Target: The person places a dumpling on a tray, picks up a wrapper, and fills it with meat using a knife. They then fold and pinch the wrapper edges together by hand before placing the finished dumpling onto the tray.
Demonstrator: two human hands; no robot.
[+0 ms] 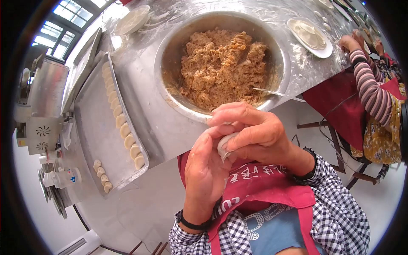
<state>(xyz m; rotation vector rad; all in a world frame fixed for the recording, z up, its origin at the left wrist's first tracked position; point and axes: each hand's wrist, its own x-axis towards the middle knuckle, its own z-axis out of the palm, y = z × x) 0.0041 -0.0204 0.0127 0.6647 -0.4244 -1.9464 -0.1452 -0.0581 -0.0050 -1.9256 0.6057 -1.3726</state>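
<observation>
Just in front of my apron, my left hand (203, 159) and my right hand (259, 134) come together around a pale dough dumpling (225, 147). The fingers of both hands press on its edge, and they cover part of it. Directly beyond my hands stands a large metal bowl (163, 83) of reddish-brown minced filling (225, 63). A thin utensil handle (282, 94) leans over the bowl's right rim; its other end is in the filling.
A metal tray (95, 127) on the left carries a row of dumplings (124, 130) and a small cluster (102, 175). Dough wrappers (309, 36) lie on a white plate (323, 52). Another person's striped sleeve (366, 80) is at the right. A floury dish (132, 20) sits far left.
</observation>
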